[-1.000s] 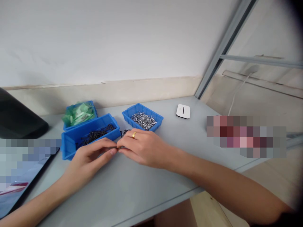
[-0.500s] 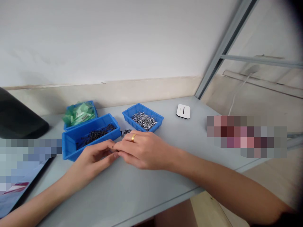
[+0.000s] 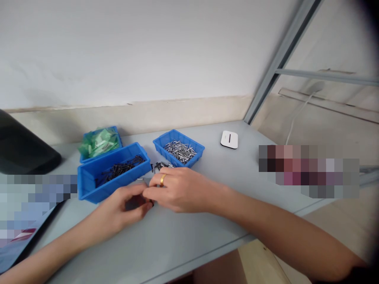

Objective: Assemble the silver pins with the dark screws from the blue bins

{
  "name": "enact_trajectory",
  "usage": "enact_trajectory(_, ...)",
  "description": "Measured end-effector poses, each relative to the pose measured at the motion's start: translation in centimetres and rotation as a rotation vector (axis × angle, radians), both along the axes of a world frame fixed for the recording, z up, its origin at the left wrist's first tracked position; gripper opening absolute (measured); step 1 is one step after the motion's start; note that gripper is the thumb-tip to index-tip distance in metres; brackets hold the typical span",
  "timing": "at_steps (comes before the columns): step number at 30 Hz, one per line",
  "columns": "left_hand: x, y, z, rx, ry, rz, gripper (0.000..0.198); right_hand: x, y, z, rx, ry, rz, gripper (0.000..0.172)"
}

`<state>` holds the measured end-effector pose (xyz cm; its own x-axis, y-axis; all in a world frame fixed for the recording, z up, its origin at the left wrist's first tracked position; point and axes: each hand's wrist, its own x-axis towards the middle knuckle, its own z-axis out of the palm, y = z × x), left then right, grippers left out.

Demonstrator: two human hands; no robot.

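Note:
My left hand (image 3: 130, 203) is in front of the long blue bin, thumb and forefinger curled towards each other. By its thumb tip a small dark piece (image 3: 152, 204) shows, mostly hidden. My right hand (image 3: 180, 191), with a gold ring, meets the left fingertips, its fingers bent and closed; whatever they grip is covered. A thin silver pin (image 3: 143, 179) shows just beyond the touching fingers; I cannot tell if it is held. Behind my right hand, a small pile of dark and silver pieces (image 3: 159, 166) lies on the grey table (image 3: 166, 244).
The long blue bin (image 3: 84, 189) holds dark screw-like pieces, the right blue bin (image 3: 199, 149) thin silver pins. Behind stands a blue bin with a green plastic bag (image 3: 102, 142). A white box (image 3: 229, 139) lies to the right, a black object (image 3: 23, 148) at the left.
My fingers have shifted slightly and the left thumb has moved down and right, away from the forefinger. The silver pin and the small dark piece have come into view.

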<state>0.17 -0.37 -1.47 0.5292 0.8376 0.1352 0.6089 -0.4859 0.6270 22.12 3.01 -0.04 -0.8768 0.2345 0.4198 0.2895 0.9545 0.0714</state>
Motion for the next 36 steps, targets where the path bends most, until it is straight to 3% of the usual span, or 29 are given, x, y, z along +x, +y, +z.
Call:
enact_trajectory(8,-0.18,0.09,0.26,-0.136,-0.1,0.025,0.022,0.54,0.48,0.37,0.087,-0.012,-0.032,0.018)
enact_trajectory(16,-0.2,0.43,0.49,0.084,-0.209,0.186,0.016,0.36,0.43,0.25,0.102,0.059,-0.143,0.024)
enact_trajectory(21,0.0,0.15,0.93,0.109,-0.224,0.273,0.019,0.13,0.34,0.04,0.067,0.124,-0.167,0.027)
enact_trajectory(30,0.06,-0.07,0.78,0.13,-0.316,0.219,0.005,-0.06,0.18,-0.27,0.0,0.146,-0.159,0.026)
enact_trajectory(36,0.19,-0.13,0.85,0.083,-0.298,0.177,0.006,-0.26,-0.03,-0.45,0.068,0.117,-0.105,0.029)
